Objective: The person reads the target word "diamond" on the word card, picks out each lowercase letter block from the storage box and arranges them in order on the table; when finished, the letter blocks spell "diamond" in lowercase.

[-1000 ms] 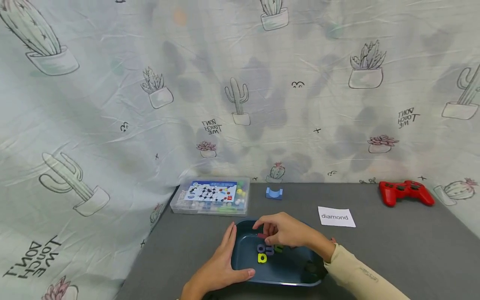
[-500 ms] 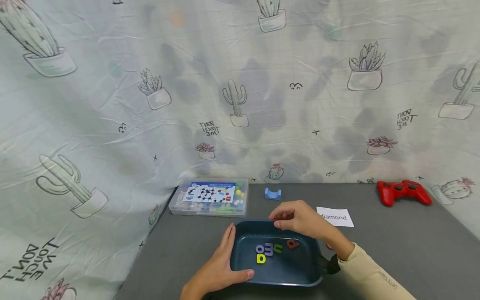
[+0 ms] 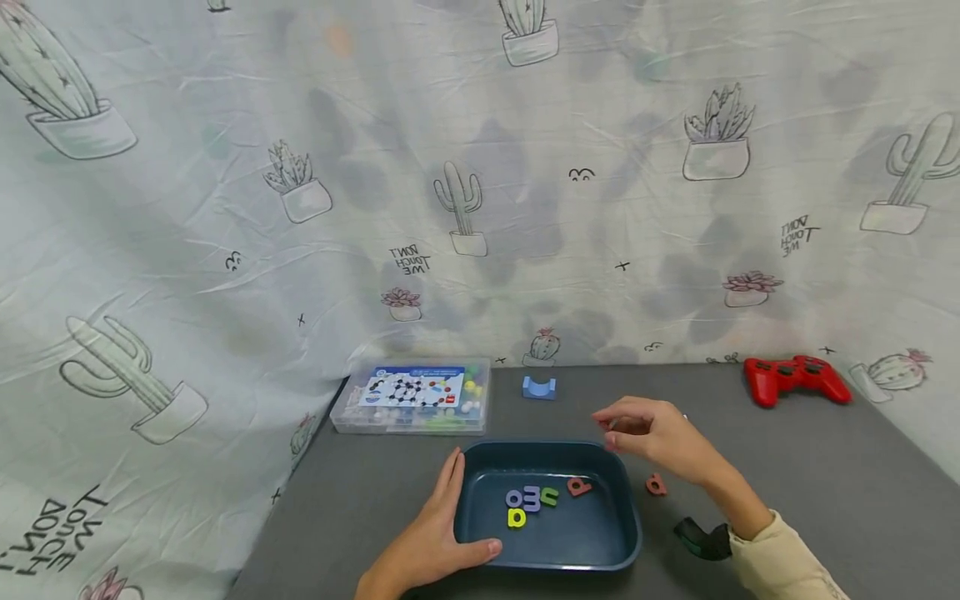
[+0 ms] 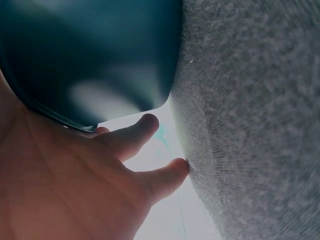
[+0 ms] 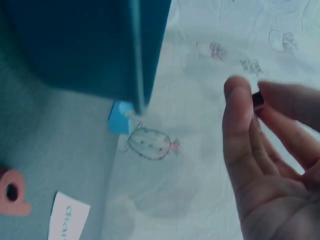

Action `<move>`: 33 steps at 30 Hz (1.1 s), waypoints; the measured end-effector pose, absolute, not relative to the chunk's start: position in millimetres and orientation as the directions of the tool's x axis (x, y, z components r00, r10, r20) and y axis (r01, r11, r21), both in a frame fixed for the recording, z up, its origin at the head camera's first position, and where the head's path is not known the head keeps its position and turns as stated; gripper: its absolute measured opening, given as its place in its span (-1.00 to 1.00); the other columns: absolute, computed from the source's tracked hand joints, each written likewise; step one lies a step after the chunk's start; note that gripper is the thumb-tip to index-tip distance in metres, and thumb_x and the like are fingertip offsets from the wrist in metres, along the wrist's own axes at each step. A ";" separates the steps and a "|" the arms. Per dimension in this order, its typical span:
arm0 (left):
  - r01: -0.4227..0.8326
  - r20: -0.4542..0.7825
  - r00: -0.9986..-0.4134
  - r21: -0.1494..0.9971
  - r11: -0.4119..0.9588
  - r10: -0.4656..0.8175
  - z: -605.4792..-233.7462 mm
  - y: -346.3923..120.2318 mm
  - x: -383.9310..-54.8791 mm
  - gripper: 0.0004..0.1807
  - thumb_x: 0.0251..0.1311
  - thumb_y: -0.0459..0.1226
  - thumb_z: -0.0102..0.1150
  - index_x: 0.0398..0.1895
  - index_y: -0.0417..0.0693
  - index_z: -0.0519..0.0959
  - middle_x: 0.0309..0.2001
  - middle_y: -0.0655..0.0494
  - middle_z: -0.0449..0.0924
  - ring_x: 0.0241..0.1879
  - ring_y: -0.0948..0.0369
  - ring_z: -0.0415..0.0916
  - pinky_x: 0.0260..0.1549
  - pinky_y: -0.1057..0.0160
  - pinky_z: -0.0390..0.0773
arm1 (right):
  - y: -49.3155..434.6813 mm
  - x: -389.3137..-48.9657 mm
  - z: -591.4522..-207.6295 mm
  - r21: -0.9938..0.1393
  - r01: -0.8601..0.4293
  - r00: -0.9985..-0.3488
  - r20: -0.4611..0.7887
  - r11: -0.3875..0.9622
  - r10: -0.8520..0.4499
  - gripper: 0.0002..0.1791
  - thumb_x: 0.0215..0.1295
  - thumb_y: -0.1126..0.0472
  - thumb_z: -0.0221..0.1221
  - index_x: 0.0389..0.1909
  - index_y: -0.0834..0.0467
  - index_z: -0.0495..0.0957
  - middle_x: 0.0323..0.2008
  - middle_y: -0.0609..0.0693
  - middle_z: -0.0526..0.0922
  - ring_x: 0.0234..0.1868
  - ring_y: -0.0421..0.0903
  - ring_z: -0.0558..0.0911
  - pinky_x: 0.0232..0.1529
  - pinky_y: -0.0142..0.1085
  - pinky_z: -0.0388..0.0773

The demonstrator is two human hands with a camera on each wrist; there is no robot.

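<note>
One small dark piece (image 5: 258,101) was pinched in the right grip (image 3: 660,437) near the far-right corner of the tray (image 3: 562,542), liable to slip from so slight a hold; the left grip (image 3: 431,533) lay straight-fingered against the tray.

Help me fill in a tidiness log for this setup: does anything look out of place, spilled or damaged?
Nothing looks spilled or damaged. One reddish letter lies on the table beside the tray, apart from the letters inside, perhaps deliberately. The lettering on the backdrop reads mirrored, as if the cloth hangs back to front.
</note>
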State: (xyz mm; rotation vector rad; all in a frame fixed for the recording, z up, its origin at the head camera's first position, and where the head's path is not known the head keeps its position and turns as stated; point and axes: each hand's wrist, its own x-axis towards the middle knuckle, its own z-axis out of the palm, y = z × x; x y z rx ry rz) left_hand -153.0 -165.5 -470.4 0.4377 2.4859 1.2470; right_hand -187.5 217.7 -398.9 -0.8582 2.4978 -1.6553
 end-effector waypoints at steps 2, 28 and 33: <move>0.122 -0.151 -0.901 0.812 0.571 0.408 -470.1 -165.9 -152.8 0.43 0.20 0.26 0.45 0.77 -0.08 -0.35 0.74 -0.13 -0.45 0.62 -0.29 -0.09 0.34 -0.55 0.16 | 222.7 -186.4 -403.0 -0.866 -0.416 -0.854 0.267 0.278 -0.447 -0.63 0.49 0.38 0.30 0.25 0.35 0.64 0.04 0.19 0.67 -0.12 0.03 0.78 -0.09 -0.21 0.74; 0.123 -0.154 -0.899 0.808 0.576 0.409 -473.6 -164.8 -153.5 0.43 0.19 0.26 0.46 0.78 -0.02 -0.35 0.74 -0.10 -0.46 0.62 -0.29 -0.09 0.35 -0.54 0.15 | 269.6 -170.6 -439.5 -0.792 -0.323 -0.936 0.184 0.519 -0.301 -0.62 0.36 0.36 0.43 0.14 0.37 0.67 -0.14 0.06 0.74 -0.22 -0.20 0.71 -0.19 -0.32 0.69; 0.129 -0.147 -0.899 0.810 0.571 0.412 -474.2 -167.0 -153.8 0.42 0.20 0.24 0.47 0.78 -0.02 -0.35 0.75 -0.07 -0.47 0.63 -0.27 -0.12 0.36 -0.54 0.14 | 282.4 -170.9 -453.8 -0.754 -0.384 -0.910 0.211 0.533 -0.358 -0.66 0.33 0.37 0.44 0.09 0.35 0.69 -0.22 -0.06 0.73 -0.25 -0.24 0.68 -0.21 -0.32 0.67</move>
